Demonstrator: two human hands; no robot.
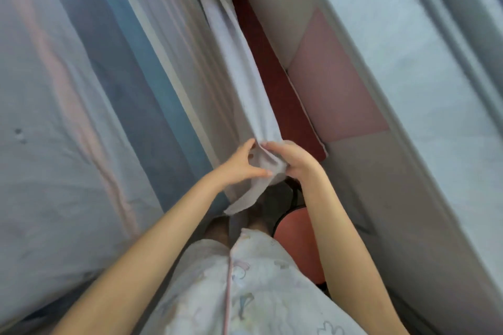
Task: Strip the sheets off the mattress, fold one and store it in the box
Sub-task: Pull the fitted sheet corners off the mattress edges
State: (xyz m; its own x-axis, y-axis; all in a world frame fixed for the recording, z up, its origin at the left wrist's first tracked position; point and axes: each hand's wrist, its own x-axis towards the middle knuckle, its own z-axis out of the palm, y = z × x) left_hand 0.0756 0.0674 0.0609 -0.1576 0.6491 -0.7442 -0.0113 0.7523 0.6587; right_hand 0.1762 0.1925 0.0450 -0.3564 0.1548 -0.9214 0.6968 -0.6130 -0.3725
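Lilac cotton sheet (246,95), bunched into a long rope, hangs along the edge of the mattress (68,130). Its loose end droops below my hands. My left hand (241,167) pinches the fold, thumb against fingers. My right hand (292,162) is curled round the same bunch, just beside the left. Mattress top shows blue and pink stripes, possibly a second sheet; too blurred to confirm.

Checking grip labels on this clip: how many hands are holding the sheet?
2. The left hand pinches the gathered edge of the sheet from the left; the right hand grips the same bunch from the right. No other hands are in view.
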